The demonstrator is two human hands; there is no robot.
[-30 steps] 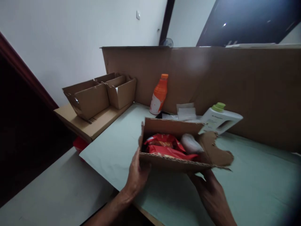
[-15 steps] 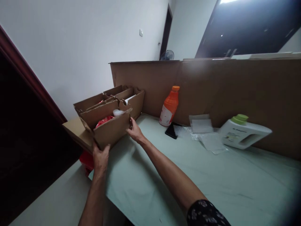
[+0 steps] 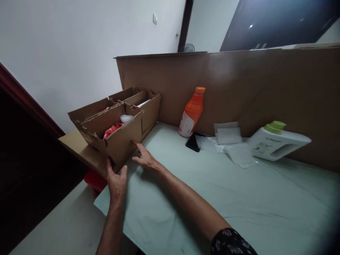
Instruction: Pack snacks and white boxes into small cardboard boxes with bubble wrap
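Observation:
An open cardboard box (image 3: 124, 141) with red packets (image 3: 111, 130) and a white wrapped item (image 3: 125, 118) inside rests at the left end of the table, on a flat cardboard stack (image 3: 77, 148). My left hand (image 3: 116, 180) sits just below the box's near bottom corner, fingers spread, touching or almost touching it. My right hand (image 3: 145, 158) lies flat on the pale green table (image 3: 212, 198) beside the box's front wall, fingers apart and empty.
Behind this box stand two more open cardboard boxes (image 3: 145, 106). A tall cardboard wall (image 3: 239, 85) lines the table's back. Along it are an orange bottle (image 3: 192, 112), a black phone (image 3: 193, 142), clear plastic bags (image 3: 233, 145) and a white jug with green cap (image 3: 278, 141). Something red (image 3: 94, 180) lies under the stack.
The box went from the table's middle to the left, onto the cardboard stack beside the other boxes. Both hands have since loosened off it and dropped slightly lower.

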